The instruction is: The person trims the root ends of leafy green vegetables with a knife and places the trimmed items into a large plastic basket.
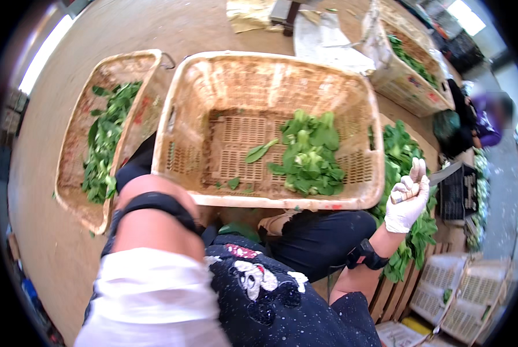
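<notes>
My right hand (408, 195), in a white glove with tape on one finger, is closed on a knife (446, 173). The blade points away to the right, over a heap of leafy greens (398, 150) beside me. My left forearm comes in from the lower left with a white sleeve and a black band; the hand itself is hidden. In front of me stands a large, stained plastic crate (236, 199). Bunches of green bok choy (309, 151) lie in its right half, and a loose leaf (261, 151) rests near its middle.
To the left is another crate (68, 156) with greens in it. A third crate (406, 92) holding greens stands at the far right, near a person in purple (490, 118). A black crate (458, 194) and pale crates (470, 289) are on the right, by wooden slats (386, 298).
</notes>
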The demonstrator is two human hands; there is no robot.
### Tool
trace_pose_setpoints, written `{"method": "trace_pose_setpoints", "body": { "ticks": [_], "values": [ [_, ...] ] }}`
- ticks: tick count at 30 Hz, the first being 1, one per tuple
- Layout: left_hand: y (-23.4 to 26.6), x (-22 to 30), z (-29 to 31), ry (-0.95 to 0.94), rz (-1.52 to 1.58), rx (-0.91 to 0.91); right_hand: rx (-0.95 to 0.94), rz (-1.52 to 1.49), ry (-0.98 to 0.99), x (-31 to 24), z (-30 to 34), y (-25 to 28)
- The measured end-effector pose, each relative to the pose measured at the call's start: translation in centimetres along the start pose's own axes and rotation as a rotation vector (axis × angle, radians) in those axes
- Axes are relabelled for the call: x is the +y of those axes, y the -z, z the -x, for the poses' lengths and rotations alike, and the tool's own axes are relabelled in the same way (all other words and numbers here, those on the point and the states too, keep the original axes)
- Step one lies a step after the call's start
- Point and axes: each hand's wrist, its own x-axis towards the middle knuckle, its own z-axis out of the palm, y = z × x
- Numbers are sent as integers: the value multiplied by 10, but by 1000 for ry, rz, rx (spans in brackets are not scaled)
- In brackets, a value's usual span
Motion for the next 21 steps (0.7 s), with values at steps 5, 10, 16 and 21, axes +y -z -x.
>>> {"method": "trace_pose_setpoints", "body": {
  "ticks": [5,10,16,21],
  "values": [
    [53,-30,6,80,193,-221,-111,28,-115,38,-8,-20],
    [115,-129,125,1,167,492,-121,-43,-183,48,-18,1],
    [190,-324,378,833,305,2134,33,58,-101,41,-25,13],
    [188,-478,435,1260,471,2173,169,-12,-129,49,-29,10]
  ]
}}
